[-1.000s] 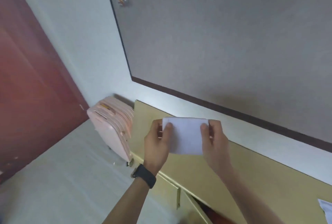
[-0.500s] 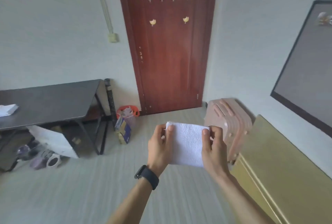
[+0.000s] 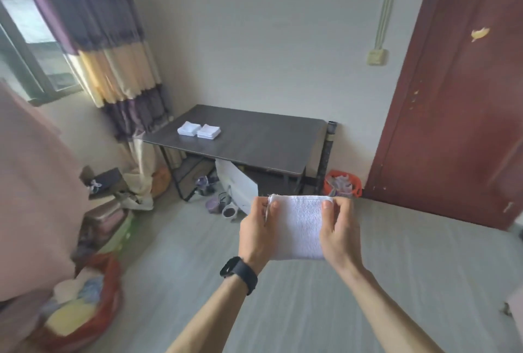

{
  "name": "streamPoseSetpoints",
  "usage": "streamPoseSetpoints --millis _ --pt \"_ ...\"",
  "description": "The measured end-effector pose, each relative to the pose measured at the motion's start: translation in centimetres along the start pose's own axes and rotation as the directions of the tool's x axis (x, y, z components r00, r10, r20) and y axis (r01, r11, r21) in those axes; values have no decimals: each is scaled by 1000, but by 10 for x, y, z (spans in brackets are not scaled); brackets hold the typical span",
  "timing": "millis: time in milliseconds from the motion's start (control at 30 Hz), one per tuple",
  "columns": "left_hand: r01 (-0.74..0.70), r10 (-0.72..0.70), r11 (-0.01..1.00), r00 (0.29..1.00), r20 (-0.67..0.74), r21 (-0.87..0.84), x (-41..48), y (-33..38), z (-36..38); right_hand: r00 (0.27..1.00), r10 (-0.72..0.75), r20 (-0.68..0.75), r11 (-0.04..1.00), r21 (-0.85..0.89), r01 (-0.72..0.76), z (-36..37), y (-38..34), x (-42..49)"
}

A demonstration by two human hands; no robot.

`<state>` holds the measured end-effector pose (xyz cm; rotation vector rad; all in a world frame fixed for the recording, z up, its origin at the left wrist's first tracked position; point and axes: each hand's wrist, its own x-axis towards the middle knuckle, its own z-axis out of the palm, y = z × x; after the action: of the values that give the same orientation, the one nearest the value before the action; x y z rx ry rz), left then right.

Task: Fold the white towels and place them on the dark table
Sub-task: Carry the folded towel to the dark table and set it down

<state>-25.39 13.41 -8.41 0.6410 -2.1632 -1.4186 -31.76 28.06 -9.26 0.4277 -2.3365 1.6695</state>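
Note:
A folded white towel hangs in the air in front of me, held between both hands. My left hand pinches its left edge, thumb on the front. My right hand pinches its right edge the same way. The dark table stands ahead against the far wall, some distance beyond the towel. Two stacks of folded white towels lie side by side on the table's far left part.
A red door is at the right and a striped curtain at the left. Shoes, a white board and an orange basket sit under and beside the table. A red basket of cloths stands at the lower left.
The view has swung left from the yellow cabinet past the door to the dark table. Both hands keep the same hold on the folded towel.

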Motion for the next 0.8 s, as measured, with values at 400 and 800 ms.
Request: streamPoseSetpoints --millis 400,800 --pt "111 -110 994 958 -265 -12 216 -85 -131 964 -86 251 991 120 58 268 -36 132" --pt "185 -153 983 870 -468 22 436 -155 -217 898 -148 414 972 229 55 503 -54 275"
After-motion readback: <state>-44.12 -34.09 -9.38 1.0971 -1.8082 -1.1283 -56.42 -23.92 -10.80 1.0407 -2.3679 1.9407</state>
